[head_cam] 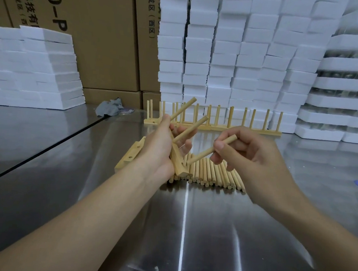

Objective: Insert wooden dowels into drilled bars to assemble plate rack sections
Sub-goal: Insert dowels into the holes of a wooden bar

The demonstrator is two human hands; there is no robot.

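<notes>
My left hand (161, 147) grips a drilled wooden bar (179, 165) tilted on end above the steel table. Two dowels (190, 128) stand out of the bar, pointing up and to the right. My right hand (248, 152) pinches a third dowel (211, 150) between thumb and fingers; its lower tip is at the bar's face. A row of loose dowels (213, 174) lies flat on the table under both hands. Another drilled bar (129, 156) lies left of my left wrist.
Finished rack sections (216, 120) with upright dowels stand in a line at the back of the steel table (189, 230). White foam blocks (241, 55) are stacked behind and at left. Cardboard boxes (100, 36) rise at the back. A grey rag (110, 107) lies nearby.
</notes>
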